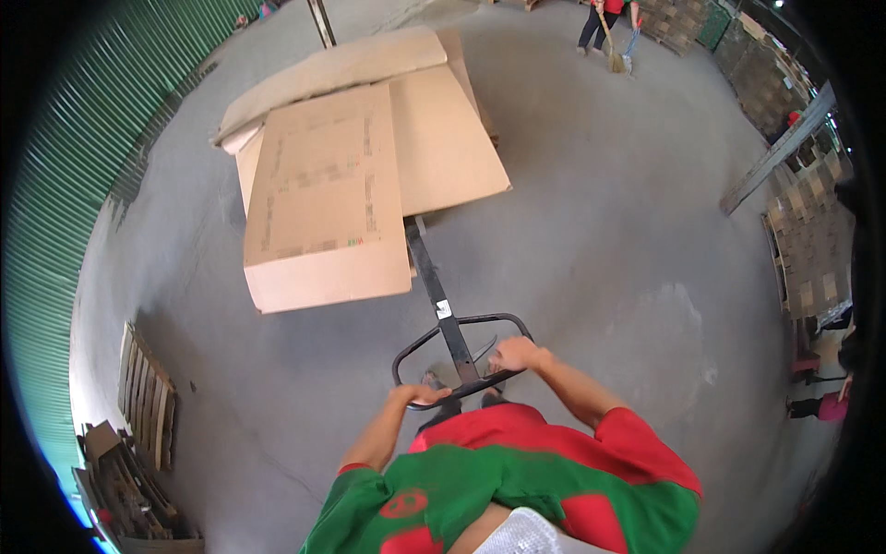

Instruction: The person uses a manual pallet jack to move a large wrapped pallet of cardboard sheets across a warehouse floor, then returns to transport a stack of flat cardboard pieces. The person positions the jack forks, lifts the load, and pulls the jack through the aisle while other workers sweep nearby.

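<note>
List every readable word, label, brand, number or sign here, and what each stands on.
None can be read.
Large brown cardboard piece: rows of print, too blurred to read.
Small white rectangular label on the black metal handle shaft: too small to read.
Round red mark on the green-and-red shirt: no legible lettering.

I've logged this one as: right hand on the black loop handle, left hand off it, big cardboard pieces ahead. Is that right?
Not quite: the left hand isn't off it. The head view shows it on the black loop handle too, along with the right hand, and the big cardboard pieces are ahead.
</note>
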`<action>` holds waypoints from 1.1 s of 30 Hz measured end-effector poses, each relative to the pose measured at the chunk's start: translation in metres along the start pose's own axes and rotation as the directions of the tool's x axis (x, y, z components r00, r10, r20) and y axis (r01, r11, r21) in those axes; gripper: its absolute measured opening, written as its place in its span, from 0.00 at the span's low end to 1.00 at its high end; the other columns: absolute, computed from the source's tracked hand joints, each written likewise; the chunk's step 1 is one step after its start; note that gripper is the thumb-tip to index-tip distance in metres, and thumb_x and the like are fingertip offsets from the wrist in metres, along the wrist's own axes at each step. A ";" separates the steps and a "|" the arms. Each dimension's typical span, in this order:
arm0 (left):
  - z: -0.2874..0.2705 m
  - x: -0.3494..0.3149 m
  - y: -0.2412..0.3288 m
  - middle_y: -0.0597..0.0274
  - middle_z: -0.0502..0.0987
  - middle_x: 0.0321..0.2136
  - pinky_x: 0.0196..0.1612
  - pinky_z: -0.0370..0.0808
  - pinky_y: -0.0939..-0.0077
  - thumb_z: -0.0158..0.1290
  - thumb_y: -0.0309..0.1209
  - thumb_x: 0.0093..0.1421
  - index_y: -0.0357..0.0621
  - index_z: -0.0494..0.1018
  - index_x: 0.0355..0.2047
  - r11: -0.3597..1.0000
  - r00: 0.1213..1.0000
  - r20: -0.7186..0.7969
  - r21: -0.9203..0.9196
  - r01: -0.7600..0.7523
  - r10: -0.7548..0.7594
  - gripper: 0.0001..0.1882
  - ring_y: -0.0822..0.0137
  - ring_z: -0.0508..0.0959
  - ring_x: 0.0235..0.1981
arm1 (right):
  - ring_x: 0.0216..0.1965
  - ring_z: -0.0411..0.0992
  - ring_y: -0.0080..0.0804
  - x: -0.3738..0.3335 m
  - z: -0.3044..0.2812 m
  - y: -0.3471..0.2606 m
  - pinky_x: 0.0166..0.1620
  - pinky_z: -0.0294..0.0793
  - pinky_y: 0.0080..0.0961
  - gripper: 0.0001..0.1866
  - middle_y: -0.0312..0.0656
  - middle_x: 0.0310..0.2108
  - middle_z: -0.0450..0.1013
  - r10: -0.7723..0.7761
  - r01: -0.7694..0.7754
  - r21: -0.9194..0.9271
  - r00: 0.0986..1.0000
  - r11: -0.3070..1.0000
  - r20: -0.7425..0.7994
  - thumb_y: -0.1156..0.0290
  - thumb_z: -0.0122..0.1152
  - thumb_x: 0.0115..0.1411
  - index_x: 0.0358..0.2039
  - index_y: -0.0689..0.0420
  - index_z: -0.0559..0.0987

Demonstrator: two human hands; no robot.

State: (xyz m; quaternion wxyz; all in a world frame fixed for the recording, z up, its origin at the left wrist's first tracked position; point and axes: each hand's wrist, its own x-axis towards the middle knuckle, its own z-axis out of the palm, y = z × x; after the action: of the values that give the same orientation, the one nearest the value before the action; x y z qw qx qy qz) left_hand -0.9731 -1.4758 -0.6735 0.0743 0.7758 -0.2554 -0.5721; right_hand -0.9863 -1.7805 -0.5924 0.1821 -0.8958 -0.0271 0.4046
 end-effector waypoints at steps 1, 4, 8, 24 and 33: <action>-0.046 -0.011 0.005 0.50 0.80 0.30 0.39 0.78 0.56 0.37 0.69 0.61 0.35 0.77 0.39 0.999 0.989 0.146 -0.033 0.041 -0.036 0.43 0.55 0.82 0.31 | 0.42 0.77 0.56 0.007 -0.032 -0.007 0.46 0.75 0.51 0.23 0.56 0.39 0.78 -0.192 0.203 0.022 0.951 0.979 -0.243 0.50 0.55 0.62 0.43 0.57 0.81; -0.201 -0.083 0.027 0.51 0.78 0.25 0.24 0.78 0.63 0.36 0.71 0.62 0.36 0.75 0.38 0.946 0.996 -0.080 -0.319 -0.053 0.029 0.44 0.60 0.79 0.20 | 0.38 0.78 0.52 0.020 -0.150 -0.029 0.41 0.77 0.47 0.16 0.49 0.37 0.79 -0.319 0.346 -0.122 0.599 0.930 -0.735 0.57 0.57 0.61 0.43 0.55 0.77; -0.298 -0.144 0.052 0.56 0.76 0.18 0.24 0.73 0.64 0.47 0.42 0.69 0.43 0.76 0.37 0.920 0.108 -0.994 -0.031 -0.391 0.012 0.16 0.62 0.78 0.20 | 0.44 0.75 0.42 0.012 -0.217 -0.056 0.52 0.67 0.42 0.08 0.42 0.36 0.79 -0.222 0.317 -0.188 0.073 0.930 -0.972 0.66 0.58 0.61 0.39 0.54 0.80; -0.210 -0.066 0.019 0.53 0.79 0.47 0.41 0.79 0.61 0.44 0.58 0.67 0.48 0.77 0.52 0.963 0.993 -0.051 -0.243 -0.114 0.104 0.30 0.64 0.80 0.41 | 0.40 0.76 0.56 0.015 -0.133 -0.042 0.42 0.75 0.49 0.19 0.54 0.36 0.79 -0.249 0.302 -0.039 0.698 0.953 -0.671 0.53 0.58 0.59 0.38 0.56 0.80; -0.204 -0.126 0.057 0.52 0.82 0.29 0.37 0.78 0.53 0.47 0.54 0.65 0.51 0.76 0.49 0.998 0.211 -0.976 0.046 -0.037 0.053 0.24 0.49 0.83 0.31 | 0.44 0.74 0.37 -0.013 -0.146 -0.046 0.58 0.62 0.41 0.08 0.39 0.38 0.78 -0.110 0.157 -0.120 -0.067 0.980 -0.992 0.73 0.61 0.57 0.37 0.57 0.81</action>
State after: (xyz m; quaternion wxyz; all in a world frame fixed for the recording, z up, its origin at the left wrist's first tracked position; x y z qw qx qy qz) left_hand -0.8288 -1.5003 -0.4747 0.2297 0.9557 -0.1781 0.0455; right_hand -0.8838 -1.7847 -0.4786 0.1982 -0.8989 0.0320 -0.3894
